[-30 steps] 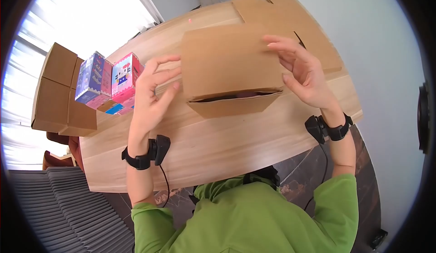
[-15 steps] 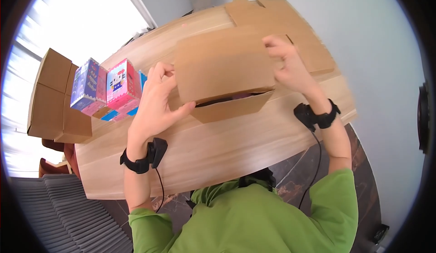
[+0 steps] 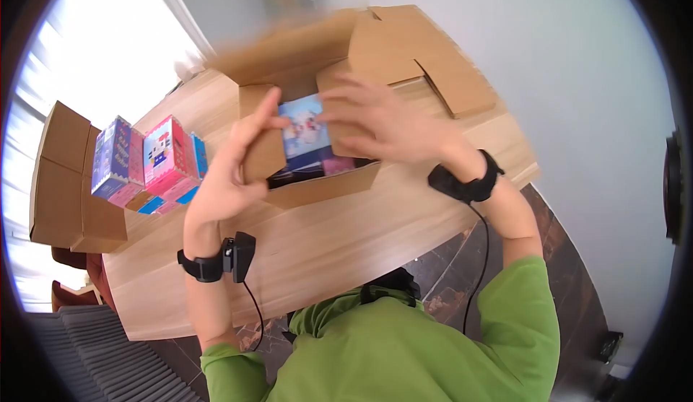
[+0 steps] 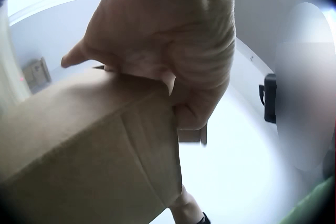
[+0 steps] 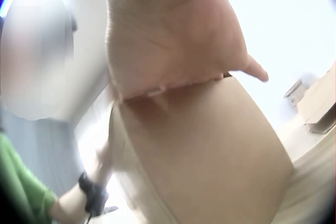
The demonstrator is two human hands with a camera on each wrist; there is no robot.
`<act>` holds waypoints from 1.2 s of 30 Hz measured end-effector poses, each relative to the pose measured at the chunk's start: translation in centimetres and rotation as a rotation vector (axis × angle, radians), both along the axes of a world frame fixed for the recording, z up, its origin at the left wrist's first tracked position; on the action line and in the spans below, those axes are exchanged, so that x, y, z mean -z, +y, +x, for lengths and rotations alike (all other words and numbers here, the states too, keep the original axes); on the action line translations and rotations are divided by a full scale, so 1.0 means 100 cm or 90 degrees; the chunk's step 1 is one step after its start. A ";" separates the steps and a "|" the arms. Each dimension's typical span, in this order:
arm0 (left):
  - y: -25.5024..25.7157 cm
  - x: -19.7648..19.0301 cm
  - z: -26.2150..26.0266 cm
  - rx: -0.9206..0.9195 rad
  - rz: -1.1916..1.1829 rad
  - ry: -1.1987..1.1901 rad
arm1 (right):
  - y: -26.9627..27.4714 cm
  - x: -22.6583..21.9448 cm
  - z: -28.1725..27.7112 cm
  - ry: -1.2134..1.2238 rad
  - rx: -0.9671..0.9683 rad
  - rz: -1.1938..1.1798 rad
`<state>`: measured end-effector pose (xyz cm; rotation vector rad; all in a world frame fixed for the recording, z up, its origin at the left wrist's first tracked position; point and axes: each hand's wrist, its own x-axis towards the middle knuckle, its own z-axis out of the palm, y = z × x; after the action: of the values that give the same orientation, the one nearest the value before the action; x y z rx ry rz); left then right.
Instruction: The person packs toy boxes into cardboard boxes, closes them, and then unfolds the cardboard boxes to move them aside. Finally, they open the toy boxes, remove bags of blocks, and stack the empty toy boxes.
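Note:
The cardboard box (image 3: 321, 191) stands on the table with its large far flap (image 3: 289, 47) raised and blurred. Inside lies a light blue printed pack (image 3: 304, 124), with dark and pink items below it. My left hand (image 3: 229, 175) is at the box's left side, fingers extended along the left side flap (image 3: 264, 151). Over the right side flap, my right hand (image 3: 393, 124) spreads its blurred fingers. Both wrist views show the left hand (image 4: 163, 40) and the right hand (image 5: 173, 40) at the box's upper edges, fingertips hidden behind the cardboard.
Blue-purple (image 3: 119, 158) and pink (image 3: 170, 155) printed boxes are stacked at the table's left, beside a tall brown carton (image 3: 61, 185). Flattened cardboard (image 3: 426, 52) lies at the back right. The wooden table's (image 3: 303, 236) near edge is in front of me.
The box's top has swung up and away, exposing the contents and side flaps. My right hand has moved left over the box. The whole scene has shifted left in the head view.

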<state>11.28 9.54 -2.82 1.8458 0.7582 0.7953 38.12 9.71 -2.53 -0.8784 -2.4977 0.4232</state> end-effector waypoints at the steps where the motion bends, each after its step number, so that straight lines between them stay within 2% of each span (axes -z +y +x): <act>1: 0.006 -0.002 0.002 0.016 0.033 0.021 | -0.006 0.000 -0.009 -0.046 0.014 0.054; 2: 0.009 -0.005 0.004 0.030 0.069 0.045 | -0.009 0.000 -0.014 -0.089 0.026 0.110; 5: -0.007 -0.023 0.015 -0.098 0.197 0.270 | -0.010 -0.023 -0.022 0.006 0.089 -0.005; 6: -0.011 -0.027 0.018 -0.147 0.299 0.352 | -0.004 -0.025 -0.022 0.092 0.076 0.081; 7: -0.013 -0.030 0.020 -0.194 0.401 0.434 | 0.005 -0.030 -0.022 0.135 0.046 0.051; 9: -0.016 -0.033 0.026 -0.278 0.416 0.506 | 0.017 -0.041 -0.025 0.214 -0.014 -0.005; 11: -0.013 -0.037 0.032 -0.349 0.240 0.491 | 0.020 -0.046 -0.033 -0.021 -0.006 -0.061; 15: -0.013 -0.023 0.013 -0.427 0.240 0.373 | 0.029 -0.041 -0.068 -0.410 0.099 -0.080; 18: -0.019 -0.022 0.011 -0.432 0.185 0.307 | 0.039 -0.038 -0.089 -0.537 0.120 -0.150; 21: -0.013 -0.016 0.000 -0.412 0.181 0.205 | 0.036 -0.042 -0.088 -0.450 0.154 -0.137; 24: -0.006 -0.005 -0.012 -0.399 0.142 0.121 | 0.036 -0.049 -0.068 -0.242 0.106 -0.064; 27: -0.004 -0.003 -0.021 -0.419 0.072 0.115 | 0.030 -0.069 -0.061 -0.069 0.097 0.092; 30: -0.007 -0.022 -0.014 -0.430 -0.024 -0.199 | 0.037 -0.083 -0.071 -0.045 0.063 0.173; 33: -0.011 -0.039 -0.031 -0.349 -0.051 -0.243 | 0.044 -0.090 -0.101 -0.112 0.031 0.209; 34: -0.016 -0.046 -0.034 -0.410 -0.039 -0.118 | 0.048 -0.091 -0.111 -0.134 0.009 0.209; 36: -0.022 -0.042 -0.046 -0.445 -0.003 -0.099 | 0.055 -0.099 -0.139 -0.187 0.032 0.165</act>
<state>6.69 7.29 1.41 1.4832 1.3234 1.3534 24.23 15.23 7.33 -0.9516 -2.7052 -0.0538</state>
